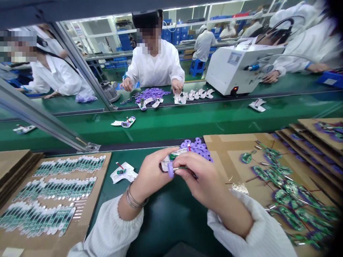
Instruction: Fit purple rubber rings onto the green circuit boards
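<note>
My left hand (pixel 150 175) grips a white plastic housing (pixel 167 163) holding a small green circuit board. My right hand (pixel 199 175) pinches a slim metal-tipped board (pixel 180 168) against it, with a purple disc (pixel 170 170) at the board's end. Just beyond my fingers lies a heap of purple rings (pixel 195 150). Another white housing with a green part (pixel 123 172) rests on the green bench mat (pixel 160 221) left of my hands. Rows of green boards line a cardboard sheet (pixel 56 192) at left. More boards with purple rings lie on cardboard (pixel 289 192) at right.
A green conveyor belt (pixel 171 121) carries white housings (pixel 128 122) across the view. Beyond it stand a white machine (pixel 241 67) and a co-worker (pixel 154 60) with hands among purple parts. Stacked cardboard trays (pixel 316 142) rise at right, and a metal-framed divider (pixel 40 117) runs at left.
</note>
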Available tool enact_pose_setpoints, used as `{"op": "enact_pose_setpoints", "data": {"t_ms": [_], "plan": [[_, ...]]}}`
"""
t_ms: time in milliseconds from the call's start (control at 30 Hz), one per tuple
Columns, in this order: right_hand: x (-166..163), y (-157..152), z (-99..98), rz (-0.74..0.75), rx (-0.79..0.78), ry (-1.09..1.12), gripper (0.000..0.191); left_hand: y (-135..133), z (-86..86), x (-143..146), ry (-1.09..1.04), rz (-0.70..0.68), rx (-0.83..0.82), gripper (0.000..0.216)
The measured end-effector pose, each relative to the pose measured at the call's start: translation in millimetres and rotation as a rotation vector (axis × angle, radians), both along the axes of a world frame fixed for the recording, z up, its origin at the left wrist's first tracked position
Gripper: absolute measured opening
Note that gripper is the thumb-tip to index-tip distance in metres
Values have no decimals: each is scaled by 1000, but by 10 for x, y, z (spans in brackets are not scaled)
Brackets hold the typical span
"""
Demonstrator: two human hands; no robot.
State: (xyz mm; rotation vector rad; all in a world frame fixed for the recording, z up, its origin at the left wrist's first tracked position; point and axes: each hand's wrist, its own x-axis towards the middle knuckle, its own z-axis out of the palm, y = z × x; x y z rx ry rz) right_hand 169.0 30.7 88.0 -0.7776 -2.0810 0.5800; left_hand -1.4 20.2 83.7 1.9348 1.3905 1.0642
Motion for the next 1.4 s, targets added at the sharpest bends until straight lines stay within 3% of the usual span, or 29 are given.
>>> {"op": "enact_pose_setpoints", "data": {"t_ms": [167, 400, 600, 700, 1100, 1400], "plan": [[-106, -28, -71, -83, 175, 56, 14, -2, 40, -20, -40, -29, -12, 49], [-152, 5, -101, -126, 267, 83, 16, -17, 32, -38, -113, -158, -10, 52], [-118, 26, -79, -111, 250, 106, 15, -63, -14, -51, -467, -292, -241, 49], [-94, 37, -64, -85, 231, 103, 16, -69, -21, -83, -612, -351, -279, 49], [-77, 55, -45, -83, 254, 104, 15, -31, 1, -71, -623, -245, -270, 36], [-76, 31, -68, -161, 325, 86, 19, -82, -19, -12, -595, -202, -223, 39]]}}
